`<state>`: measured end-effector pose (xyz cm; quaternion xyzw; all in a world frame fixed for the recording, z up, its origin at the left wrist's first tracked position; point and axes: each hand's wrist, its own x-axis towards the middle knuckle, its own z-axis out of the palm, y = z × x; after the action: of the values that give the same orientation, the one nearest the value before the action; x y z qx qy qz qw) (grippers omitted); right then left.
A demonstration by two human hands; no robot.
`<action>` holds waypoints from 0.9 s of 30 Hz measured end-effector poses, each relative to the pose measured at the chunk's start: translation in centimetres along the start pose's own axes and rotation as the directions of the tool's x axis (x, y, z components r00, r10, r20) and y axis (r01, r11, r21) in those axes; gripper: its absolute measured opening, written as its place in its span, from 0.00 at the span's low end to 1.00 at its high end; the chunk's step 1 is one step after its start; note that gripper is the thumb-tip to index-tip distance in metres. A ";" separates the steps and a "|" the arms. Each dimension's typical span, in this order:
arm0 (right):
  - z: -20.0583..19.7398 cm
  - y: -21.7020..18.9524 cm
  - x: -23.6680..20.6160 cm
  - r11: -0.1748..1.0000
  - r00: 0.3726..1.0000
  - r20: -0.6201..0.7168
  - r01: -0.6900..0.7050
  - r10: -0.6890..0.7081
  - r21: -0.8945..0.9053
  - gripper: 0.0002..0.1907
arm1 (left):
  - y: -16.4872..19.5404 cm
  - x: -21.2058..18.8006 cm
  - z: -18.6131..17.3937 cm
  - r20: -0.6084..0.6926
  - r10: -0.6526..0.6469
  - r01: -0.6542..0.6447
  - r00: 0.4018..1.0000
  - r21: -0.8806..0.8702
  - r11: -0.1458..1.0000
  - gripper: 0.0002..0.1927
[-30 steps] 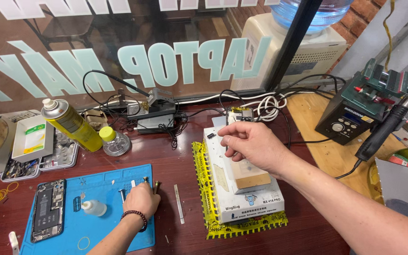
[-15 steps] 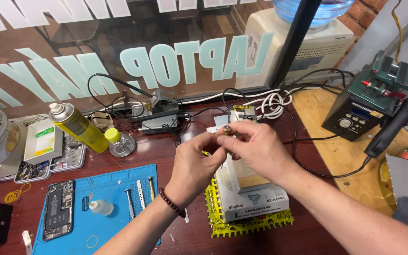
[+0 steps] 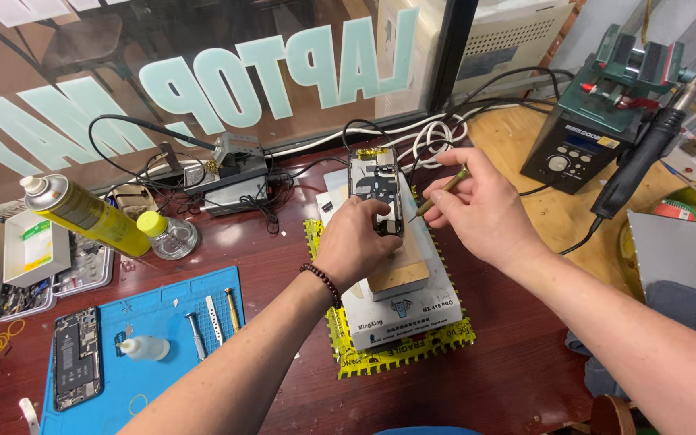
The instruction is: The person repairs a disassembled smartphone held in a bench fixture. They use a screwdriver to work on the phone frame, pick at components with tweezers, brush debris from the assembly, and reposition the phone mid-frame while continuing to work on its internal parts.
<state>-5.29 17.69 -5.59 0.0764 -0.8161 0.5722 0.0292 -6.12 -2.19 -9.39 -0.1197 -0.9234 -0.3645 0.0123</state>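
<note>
Your left hand [image 3: 358,242] pins the opened phone [image 3: 376,187] on the heating block [image 3: 400,278] at frame centre, fingers closed on its lower end. Its long axis runs up-frame, away from you. Your right hand [image 3: 481,211] pinches a screwdriver [image 3: 442,192], tip pointing lower left toward the phone's right edge.
</note>
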 end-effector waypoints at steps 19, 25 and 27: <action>1.2 0.9 0.8 0.999 0.999 0.043 -0.002 0.004 -0.039 0.17 | -1.1 1.2 0.4 0.068 -0.086 0.087 0.994 -0.017 0.996 0.15; 1.3 -0.1 1.1 0.975 0.995 0.089 0.062 -0.044 -0.212 0.14 | -1.7 1.5 0.3 0.104 -0.045 0.049 0.994 -0.038 0.998 0.16; 1.0 -0.6 1.6 0.933 0.977 0.162 0.183 -0.139 -0.308 0.10 | -1.9 1.6 0.2 0.128 -0.039 0.045 0.991 -0.045 0.998 0.18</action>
<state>-6.71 16.37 -5.14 0.1764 -0.8893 0.4207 0.0320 -8.07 -3.04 -10.64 -0.1233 -0.9157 -0.3783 -0.0570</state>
